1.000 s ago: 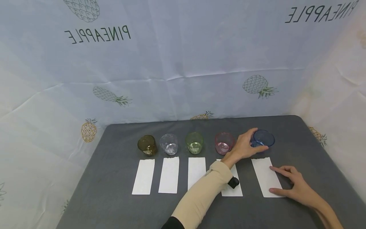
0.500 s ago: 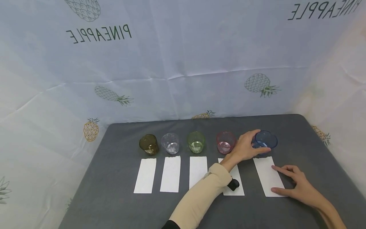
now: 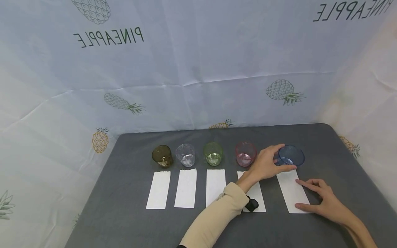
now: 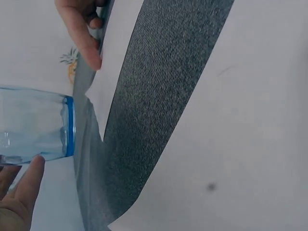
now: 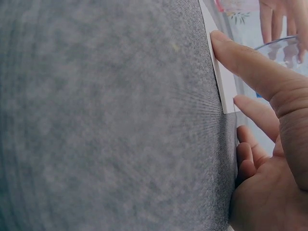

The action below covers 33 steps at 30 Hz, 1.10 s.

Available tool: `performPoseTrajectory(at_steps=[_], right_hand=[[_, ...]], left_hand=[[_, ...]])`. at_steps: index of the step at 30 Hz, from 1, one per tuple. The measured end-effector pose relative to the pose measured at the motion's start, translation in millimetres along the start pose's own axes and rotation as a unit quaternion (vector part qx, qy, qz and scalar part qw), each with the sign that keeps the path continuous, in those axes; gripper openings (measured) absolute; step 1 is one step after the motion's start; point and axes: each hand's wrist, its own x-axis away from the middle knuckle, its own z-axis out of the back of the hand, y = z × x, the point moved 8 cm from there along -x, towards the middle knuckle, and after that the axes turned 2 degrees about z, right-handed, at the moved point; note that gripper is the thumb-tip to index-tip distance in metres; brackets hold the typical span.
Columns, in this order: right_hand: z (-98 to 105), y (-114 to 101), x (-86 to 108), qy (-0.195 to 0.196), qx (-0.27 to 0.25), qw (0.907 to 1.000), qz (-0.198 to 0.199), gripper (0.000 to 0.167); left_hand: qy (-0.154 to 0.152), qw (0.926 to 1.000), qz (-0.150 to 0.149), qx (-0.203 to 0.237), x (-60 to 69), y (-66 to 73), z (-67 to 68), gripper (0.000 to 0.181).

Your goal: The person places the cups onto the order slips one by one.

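Note:
In the head view my left hand [image 3: 269, 162], coming from a beige sleeve, grips a blue glass [image 3: 291, 155] between thumb and fingers. The glass stands just behind the far end of the rightmost white paper strip [image 3: 291, 193]; whether it touches the table cannot be told. The left wrist view shows the same blue glass [image 4: 36, 125] side-on, with a fingertip against its wall. My right hand [image 3: 327, 203] touches the right edge of that strip with thumb and index finger extended. In the right wrist view, this thumb [image 5: 255, 65] lies on the paper [image 5: 224, 86].
Left of the blue glass stand a pink glass [image 3: 245, 155], a green glass [image 3: 213, 154], a clear glass [image 3: 186, 155] and a brown glass [image 3: 162, 156]. White strips lie in front of them on the grey table [image 3: 124, 193]. A pineapple-print cloth [image 3: 173, 62] hangs behind.
The blue glass and my left hand have moved slightly toward me and to the right, up to the strip's far end. My right hand keeps its place on the strip.

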Motion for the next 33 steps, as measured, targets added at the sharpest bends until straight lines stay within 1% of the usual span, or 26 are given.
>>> performPoseTrajectory(at_steps=[7, 10, 13, 17, 24, 29, 33], right_hand=[[-0.4, -0.6, 1.1, 0.003, 0.0, 1.0, 0.006, 0.08], [-0.7, 0.8, 0.9, -0.002, 0.003, 1.0, -0.002, 0.081], [-1.1, 3.3, 0.2, -0.015, -0.003, 0.9998, -0.016, 0.083], [-1.1, 6.3, -0.8, -0.031, -0.014, 0.9991, -0.027, 0.084], [0.5, 7.1, -2.1, -0.03, -0.022, 0.9989, -0.03, 0.083], [0.0, 8.4, -1.4, -0.032, -0.027, 0.9982, -0.042, 0.083], [-0.6, 10.2, -1.2, -0.041, -0.023, 0.9976, -0.051, 0.082]], left_hand=[[-0.006, 0.9997, -0.02, 0.01, 10.7, 9.6, -4.6, 0.081], [-0.01, 0.9997, -0.019, 0.013, 14.9, 10.7, -6.7, 0.081], [-0.013, 0.9996, -0.02, 0.013, 19.1, 12.1, -7.7, 0.08], [-0.015, 0.9994, -0.028, 0.01, 24.1, 14.9, -8.8, 0.08], [-0.017, 0.9992, -0.018, 0.032, 32.6, 12.9, -16.4, 0.08], [-0.019, 0.9995, -0.015, 0.022, 38.7, 11.1, -24.3, 0.079], [-0.021, 0.9996, -0.016, -0.001, 42.6, 10.3, -28.2, 0.079]])
